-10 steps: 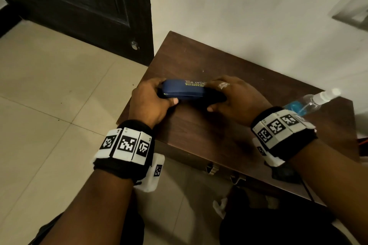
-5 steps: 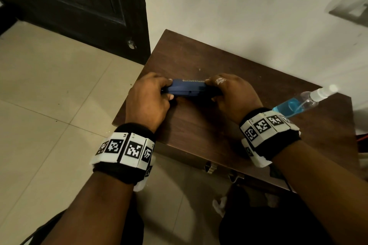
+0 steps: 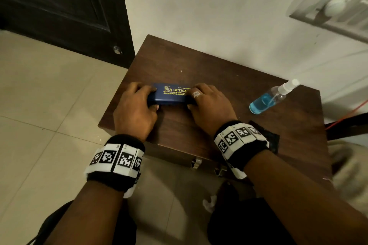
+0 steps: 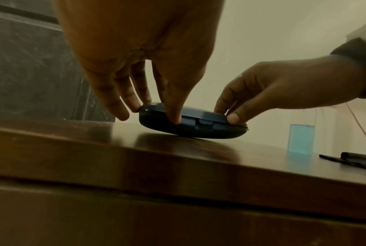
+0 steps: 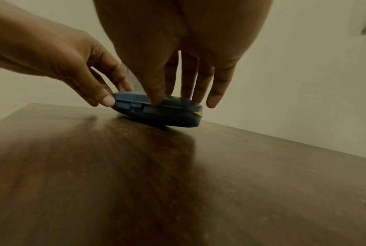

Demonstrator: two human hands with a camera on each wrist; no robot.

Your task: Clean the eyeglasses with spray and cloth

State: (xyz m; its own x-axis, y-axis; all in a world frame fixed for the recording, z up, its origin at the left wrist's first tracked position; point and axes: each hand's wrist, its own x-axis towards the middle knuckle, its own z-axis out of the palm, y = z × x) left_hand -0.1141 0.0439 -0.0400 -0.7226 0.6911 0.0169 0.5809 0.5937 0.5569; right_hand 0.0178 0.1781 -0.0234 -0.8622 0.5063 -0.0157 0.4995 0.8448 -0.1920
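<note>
A shut dark-blue eyeglass case (image 3: 171, 96) with gold print on its lid lies on the brown wooden table (image 3: 199, 65). My left hand (image 3: 148, 99) grips its left end, thumb on the near side and fingers over the far edge. My right hand (image 3: 192, 98) grips the right end the same way. The left wrist view shows the case (image 4: 190, 128) slightly tilted, with my left thumb (image 4: 174, 119) at the front seam. In the right wrist view my right thumb (image 5: 155, 103) presses the seam of the case (image 5: 167, 116). No eyeglasses show.
A clear spray bottle (image 3: 266, 99) of blue liquid lies on the table at the right, nozzle toward the wall. A black cloth (image 3: 273, 139) lies beside my right wrist near the front edge. A dark door (image 3: 59, 6) stands at the left, over a tiled floor.
The case has turned from edge-on to lid-up and come down toward the table. Both hands have kept their hold on its ends.
</note>
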